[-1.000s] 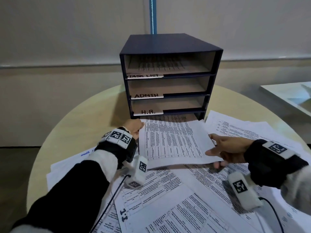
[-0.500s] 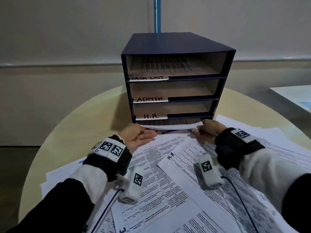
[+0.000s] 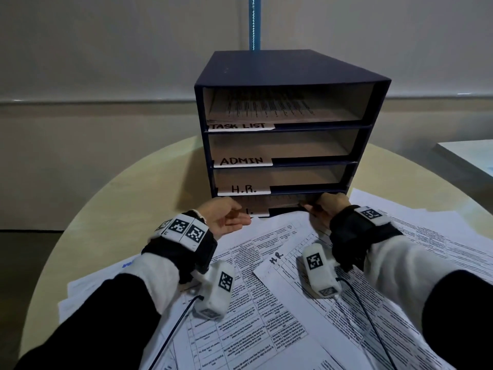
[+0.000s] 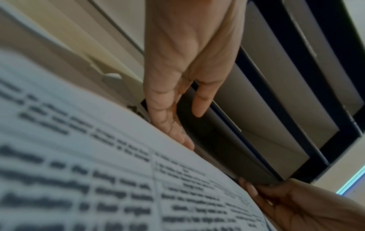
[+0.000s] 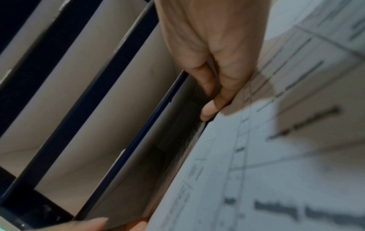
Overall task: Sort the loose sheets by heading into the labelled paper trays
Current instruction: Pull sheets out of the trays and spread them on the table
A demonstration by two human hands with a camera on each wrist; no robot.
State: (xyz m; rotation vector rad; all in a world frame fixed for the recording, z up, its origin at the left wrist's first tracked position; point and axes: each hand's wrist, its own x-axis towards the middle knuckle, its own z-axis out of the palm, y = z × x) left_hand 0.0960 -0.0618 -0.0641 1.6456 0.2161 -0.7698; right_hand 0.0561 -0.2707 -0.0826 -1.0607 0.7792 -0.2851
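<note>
Dark blue paper tray unit (image 3: 290,76) upright at the back of a round table (image 3: 149,188), slots labelled TASK LIST (image 3: 240,126), ADMIN (image 3: 242,161) and H.R. (image 3: 243,189); bottom label half hidden. Printed page lying in the top slot. Sheet (image 3: 277,202) lying almost wholly inside the bottom slot. Left hand (image 3: 225,218) at that slot's left corner — fingers straight and relaxed, palm turned inward, gripping nothing. Right hand (image 3: 326,209) at the slot's right end, fingertips (image 5: 210,109) tucked into the mouth on the sheet's near edge — pinching or only pushing, cannot tell. Loose sheets (image 3: 266,303) spread across the table in front, one headed H.R. (image 3: 276,257).
</note>
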